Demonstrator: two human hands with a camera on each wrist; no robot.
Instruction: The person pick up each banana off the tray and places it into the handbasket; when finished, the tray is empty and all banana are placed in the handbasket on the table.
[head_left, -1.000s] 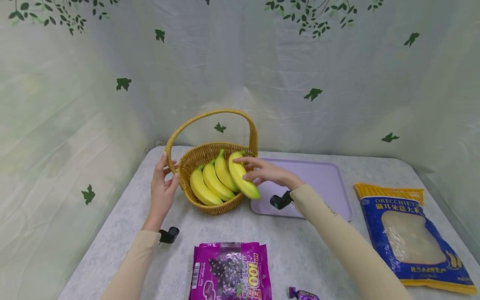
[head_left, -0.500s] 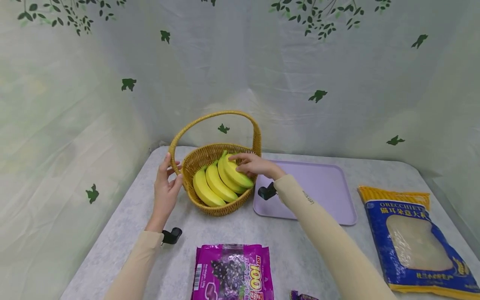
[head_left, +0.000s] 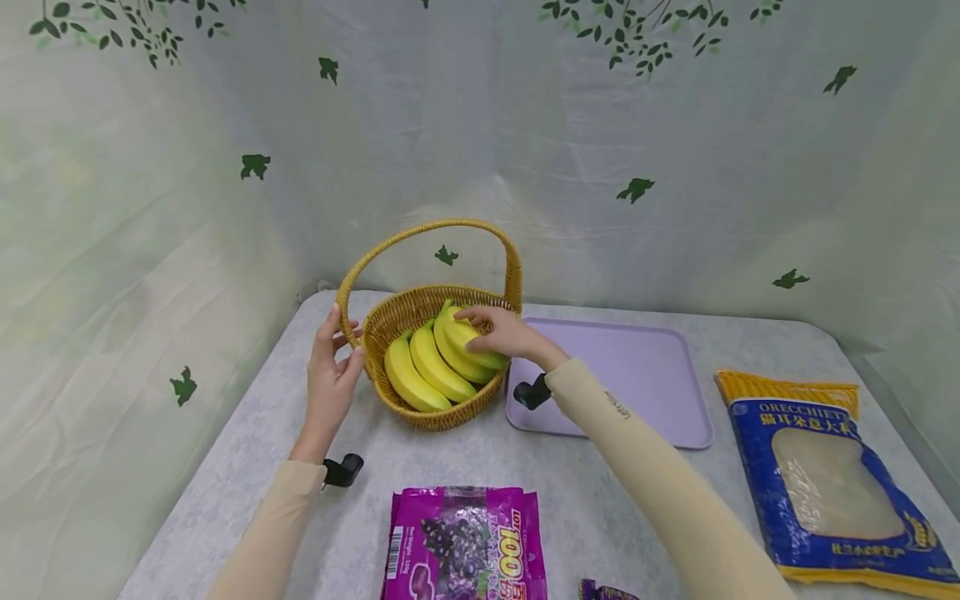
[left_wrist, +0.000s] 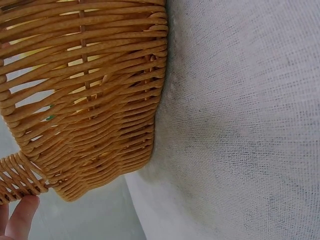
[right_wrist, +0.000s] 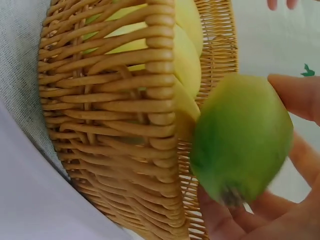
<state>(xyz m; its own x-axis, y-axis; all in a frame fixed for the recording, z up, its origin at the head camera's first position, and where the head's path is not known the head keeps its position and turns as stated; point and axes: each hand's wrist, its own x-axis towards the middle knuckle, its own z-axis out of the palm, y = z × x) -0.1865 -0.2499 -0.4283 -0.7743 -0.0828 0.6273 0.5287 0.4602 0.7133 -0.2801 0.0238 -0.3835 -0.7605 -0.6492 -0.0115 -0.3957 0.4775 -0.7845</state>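
Observation:
A brown wicker basket (head_left: 480, 403) with a tall arched handle (head_left: 431, 226) stands at the back of the table. Inside it several yellow bananas (head_left: 411, 380) lie side by side. My left hand (head_left: 330, 387) holds the foot of the handle on the left; in the left wrist view only its fingertips (left_wrist: 22, 215) show against the wicker. At the basket's right side, my right hand (head_left: 513, 335) grips the rightmost banana (head_left: 487, 360) from above. In the right wrist view that banana's green end (right_wrist: 242, 140) sits between thumb and fingers, just over the rim.
A lilac tray (head_left: 645, 375) lies right of the basket, beneath my right forearm. Farther right is a blue and yellow pasta bag (head_left: 832, 483). A purple candy bag (head_left: 465, 542) and a wrapped candy (head_left: 606, 591) lie at the front. Pale curtains (head_left: 480, 150) enclose the table.
My right hand has moved left with the banana, from over the basket's right rim to beside the other bananas inside. My left hand stays on the handle. The view has shifted slightly.

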